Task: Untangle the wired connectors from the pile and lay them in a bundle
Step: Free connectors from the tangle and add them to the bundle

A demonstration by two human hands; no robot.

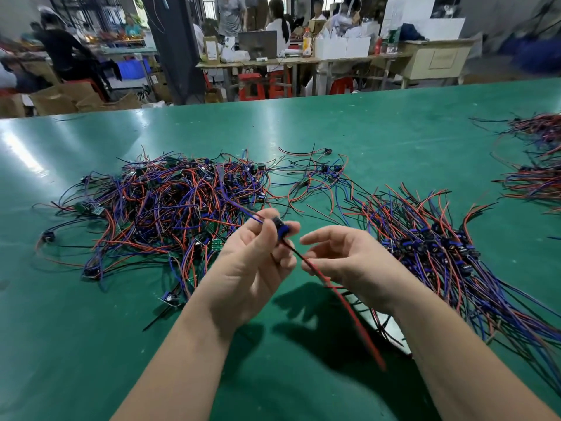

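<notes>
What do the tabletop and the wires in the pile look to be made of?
The table looks like a green rubber or vinyl mat, semi-gloss, with soft glare streaks. The pile wires seem to have smooth plastic insulation in red, blue and black, and they curl loosely.

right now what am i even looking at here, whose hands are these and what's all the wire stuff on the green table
There is no machine here: a person works bare-handed, and the one picture comes from a camera worn on their head, looking forward and down. The left hand pinches a small blue and black connector, whose red and black wires trail down towards the camera past the right hand; whether those curled fingers grip the wires is unclear. On the green table a tangled pile of such wired connectors lies to the left, and a tidier bundle, wires roughly side by side, lies to the right. More wire heaps sit at the far right edge.
</notes>
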